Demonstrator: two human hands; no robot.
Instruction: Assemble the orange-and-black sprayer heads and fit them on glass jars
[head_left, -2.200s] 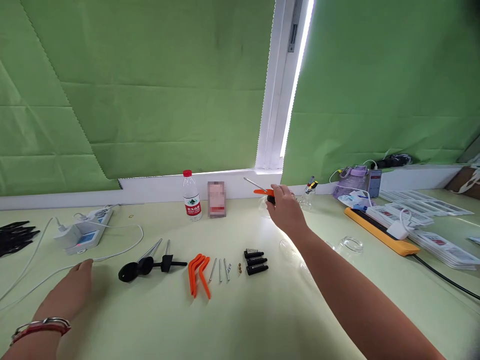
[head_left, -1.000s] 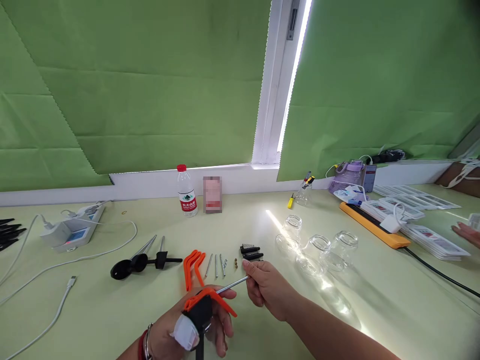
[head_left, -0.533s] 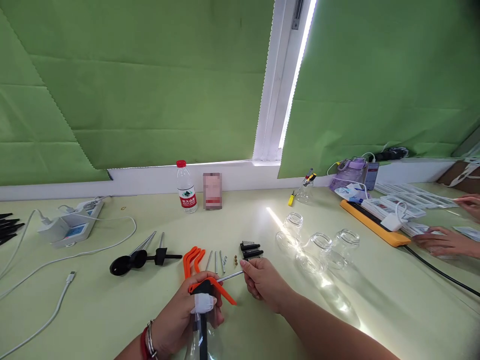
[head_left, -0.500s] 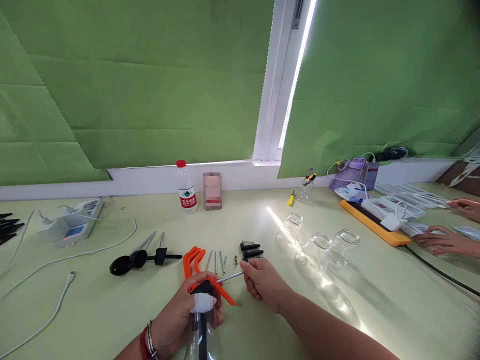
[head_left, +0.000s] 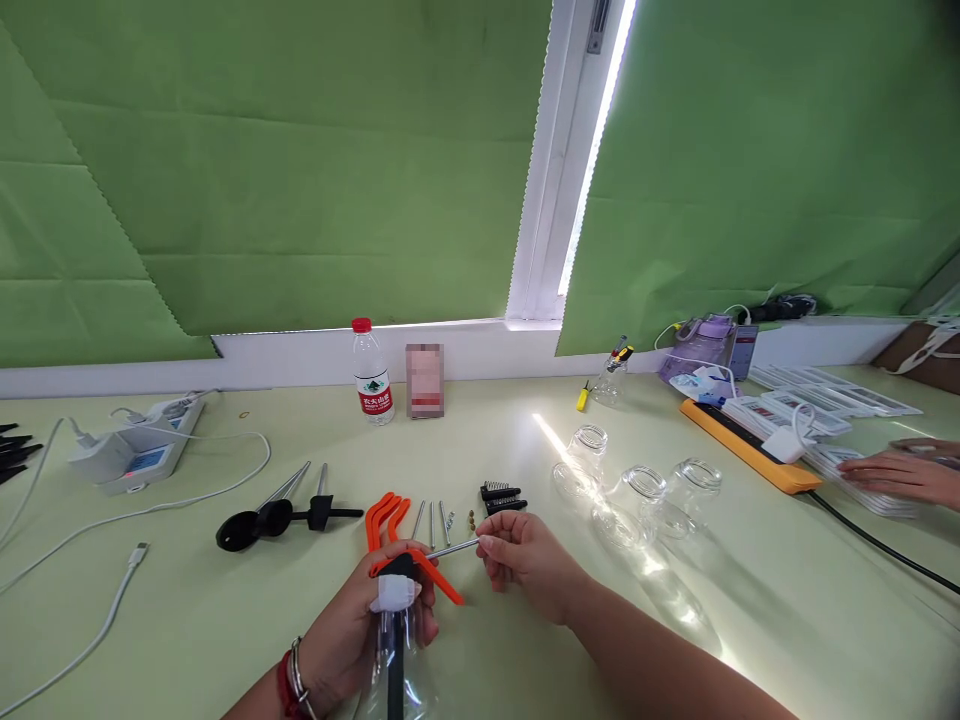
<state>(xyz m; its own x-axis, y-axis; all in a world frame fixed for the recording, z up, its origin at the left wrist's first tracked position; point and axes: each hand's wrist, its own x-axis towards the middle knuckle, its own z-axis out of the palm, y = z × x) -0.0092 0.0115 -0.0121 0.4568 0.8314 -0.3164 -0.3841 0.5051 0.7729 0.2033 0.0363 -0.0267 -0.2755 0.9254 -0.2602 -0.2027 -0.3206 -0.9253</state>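
Clear bottle [head_left: 394,670] gripped by left fingers [head_left: 429,612]; right fingers [head_left: 486,543] pinch metal rod [head_left: 453,549]; black springed parts [head_left: 504,497] just beyond.

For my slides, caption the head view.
Left hand holds clear bottle with bent orange lever; right hand pinches thin silver metal rod.

On the tabletop [head_left: 285,620], taking the bottle [head_left: 373,385] as landmark: the card [head_left: 425,382] stands just right of it, the power strip [head_left: 169,450] lies left, the springs [head_left: 498,487] in front and right, the jars [head_left: 641,485] farther right.
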